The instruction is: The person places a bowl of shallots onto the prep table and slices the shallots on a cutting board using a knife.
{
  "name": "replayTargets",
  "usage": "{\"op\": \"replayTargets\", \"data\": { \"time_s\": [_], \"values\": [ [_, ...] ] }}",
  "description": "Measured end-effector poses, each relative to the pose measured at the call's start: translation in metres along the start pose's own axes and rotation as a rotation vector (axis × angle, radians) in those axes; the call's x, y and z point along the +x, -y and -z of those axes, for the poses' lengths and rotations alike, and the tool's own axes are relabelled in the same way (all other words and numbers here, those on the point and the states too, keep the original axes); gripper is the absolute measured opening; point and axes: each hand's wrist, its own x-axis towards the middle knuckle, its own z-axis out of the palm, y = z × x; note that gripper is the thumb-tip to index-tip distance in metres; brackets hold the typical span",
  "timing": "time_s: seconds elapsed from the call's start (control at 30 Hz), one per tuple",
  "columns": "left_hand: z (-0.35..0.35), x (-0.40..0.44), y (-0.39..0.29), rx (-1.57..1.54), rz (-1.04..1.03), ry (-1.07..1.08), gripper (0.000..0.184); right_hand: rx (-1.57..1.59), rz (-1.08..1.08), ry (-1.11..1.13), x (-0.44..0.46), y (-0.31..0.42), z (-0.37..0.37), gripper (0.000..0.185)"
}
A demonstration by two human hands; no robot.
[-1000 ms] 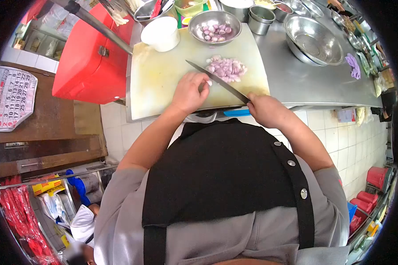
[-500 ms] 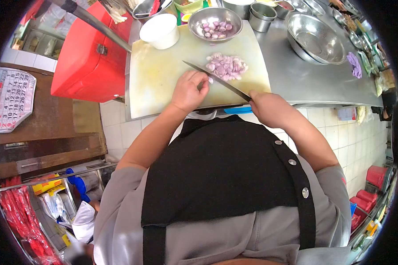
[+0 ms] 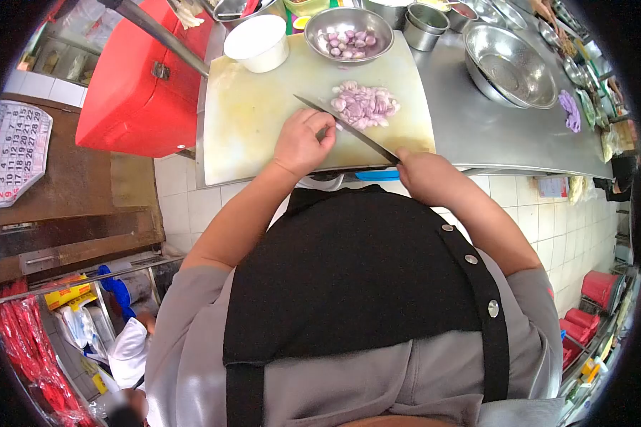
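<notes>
My right hand [image 3: 426,178] is closed round the handle of a kitchen knife [image 3: 363,135], whose blade slants up to the left across the cutting board [image 3: 249,114]. Beside the blade, my left hand [image 3: 304,141] is curled with its fingertips pressed together low on the board; whatever is under them is hidden. Just beyond the knife lies a pile of sliced shallots [image 3: 365,104], pale purple and white. At the board's far edge a steel bowl [image 3: 320,51] holds several whole peeled shallots [image 3: 349,44], next to a white tub [image 3: 256,46].
To the right, nested steel bowls [image 3: 509,67] and a purple cloth or band [image 3: 569,112] sit on the steel counter [image 3: 452,117]. Steel pots [image 3: 426,28] line the back. A red cooler box [image 3: 139,92] stands left of the board. Part of another person [image 3: 129,352] shows at lower left.
The camera view has shifted slightly. Both hands and the knife keep nearly the same place on the board, beside the pile of sliced shallots.
</notes>
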Motion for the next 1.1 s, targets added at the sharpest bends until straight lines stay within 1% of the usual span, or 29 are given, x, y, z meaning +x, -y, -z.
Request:
{"op": "replayTargets", "data": {
  "time_s": [0.1,0.2,0.27,0.4,0.5,0.6,0.7,0.8,0.87,1.0,1.1],
  "values": [
    [0.0,0.002,0.003,0.005,-0.004,0.008,0.009,0.006,0.025,-0.019,0.006,0.0,0.0,0.024],
    [0.0,0.001,0.005,0.008,-0.033,0.004,0.009,0.057,0.04,-0.016,-0.01,0.0,0.016,0.024],
    [-0.002,0.001,0.004,-0.004,-0.053,-0.034,0.01,0.052,0.03,-0.025,-0.011,-0.004,0.008,0.025],
    [-0.003,0.0,0.002,-0.007,-0.025,-0.026,0.011,0.038,0.043,-0.019,0.006,-0.002,-0.005,0.027],
    [-0.003,0.0,0.006,-0.007,-0.047,-0.024,0.011,0.065,0.014,0.008,-0.006,0.004,0.016,0.026],
    [-0.002,0.001,0.002,-0.024,-0.014,-0.017,0.011,0.071,0.056,-0.048,-0.017,-0.005,0.012,0.026],
    [0.0,0.0,0.001,-0.008,-0.003,-0.004,0.011,0.044,-0.009,0.035,-0.002,0.0,-0.001,0.026],
    [0.001,0.003,0.002,-0.001,-0.033,-0.011,0.011,0.065,0.041,-0.014,0.003,-0.004,-0.003,0.027],
    [0.0,0.002,0.002,0.005,-0.057,-0.022,0.011,0.083,0.045,-0.022,-0.009,-0.003,0.007,0.027],
    [0.0,0.0,-0.001,0.015,-0.026,-0.012,0.01,0.133,0.045,-0.015,-0.017,-0.003,0.008,0.029],
    [0.0,0.002,-0.002,0.023,-0.021,-0.017,0.01,0.138,0.052,-0.007,0.002,-0.004,-0.005,0.029]
  ]
}}
